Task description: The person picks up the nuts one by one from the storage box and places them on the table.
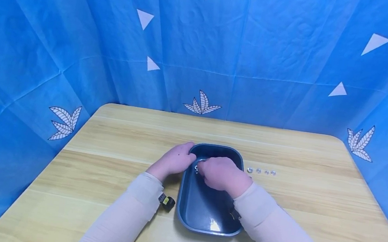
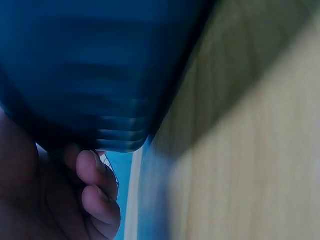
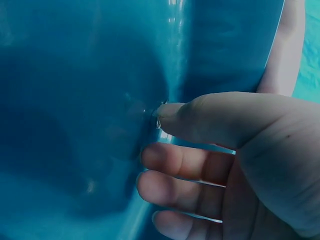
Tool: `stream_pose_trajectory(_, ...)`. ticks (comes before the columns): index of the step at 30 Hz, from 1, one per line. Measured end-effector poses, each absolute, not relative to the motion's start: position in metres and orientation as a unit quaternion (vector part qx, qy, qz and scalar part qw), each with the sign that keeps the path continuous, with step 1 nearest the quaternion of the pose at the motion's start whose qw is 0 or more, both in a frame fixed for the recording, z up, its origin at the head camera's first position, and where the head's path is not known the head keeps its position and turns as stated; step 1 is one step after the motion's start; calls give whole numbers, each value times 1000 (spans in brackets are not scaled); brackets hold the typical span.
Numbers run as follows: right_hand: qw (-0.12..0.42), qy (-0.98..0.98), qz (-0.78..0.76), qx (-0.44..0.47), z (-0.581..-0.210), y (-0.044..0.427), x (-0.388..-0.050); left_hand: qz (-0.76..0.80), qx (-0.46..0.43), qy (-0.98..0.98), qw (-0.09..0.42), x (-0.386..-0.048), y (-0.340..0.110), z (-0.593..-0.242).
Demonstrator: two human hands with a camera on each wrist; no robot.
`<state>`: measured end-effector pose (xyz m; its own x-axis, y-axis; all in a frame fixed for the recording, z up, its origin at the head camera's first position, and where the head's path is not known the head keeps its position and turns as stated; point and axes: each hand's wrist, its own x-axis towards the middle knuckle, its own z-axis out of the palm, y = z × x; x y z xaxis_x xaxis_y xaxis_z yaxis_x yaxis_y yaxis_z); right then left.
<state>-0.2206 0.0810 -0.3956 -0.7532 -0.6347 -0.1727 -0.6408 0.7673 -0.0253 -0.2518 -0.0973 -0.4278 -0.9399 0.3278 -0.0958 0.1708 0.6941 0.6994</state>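
A dark blue rectangular tray [image 1: 203, 216] stands on the wooden table. My left hand [image 1: 178, 159] grips its far left corner; its fingers [image 2: 100, 202] curl by the tray's outer wall [image 2: 75, 65] in the left wrist view. My right hand [image 1: 221, 174] reaches inside, close to the left wall. There its thumb [image 3: 195, 120] pinches a small silver metal nut [image 3: 159, 123] at the edge of the tray floor; the index finger is mostly hidden behind the thumb. More small nuts [image 1: 196, 168] lie just left of the right fingertips.
Several small silver nuts [image 1: 259, 171] form a row on the table [image 1: 318, 186], right of the tray. A blue patterned cloth [image 1: 279, 58] hangs behind the table and along both sides. Each wrist carries a small black camera [image 1: 168, 203].
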Motion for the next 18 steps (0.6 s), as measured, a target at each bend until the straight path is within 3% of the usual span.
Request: stream_pose_trajectory(18,101,939,45,-325,-400,79,-219,364,135,915,108,-251,-97,-426)
